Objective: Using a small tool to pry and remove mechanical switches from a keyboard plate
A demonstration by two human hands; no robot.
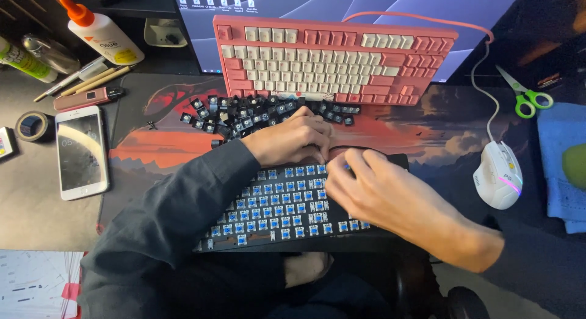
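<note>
Right now I am looking down at a black keyboard base (274,212) with its keycaps off, rows of blue-stemmed switches showing across its top. It is lying near me on the desk mat (159,148), just this side of the middle. My left hand (292,139) is resting curled over its far edge, and my right hand (375,188) is bending over its far right part; the fingertips of both are meeting there, pressed close together, but I cannot tell whether they are pinching anything.

Just beyond the left hand a loose heap of black keycaps (244,114) is lying on the mat, which is showing a red and orange landscape print. Farther off, a pink keyboard (329,59) with cream keys is leaning against the monitor (342,7).

To the right, a white mouse (499,175) is sitting well apart from the hands, with green-handled scissors (525,96) beyond it and a blue cloth (561,166) at the right edge. To the left, a phone (81,151) is lying face up beside a roll of tape (33,125), with a glue bottle (101,29) and pencils (97,79) farther away. Bare mat is showing between the black base and the mouse.
</note>
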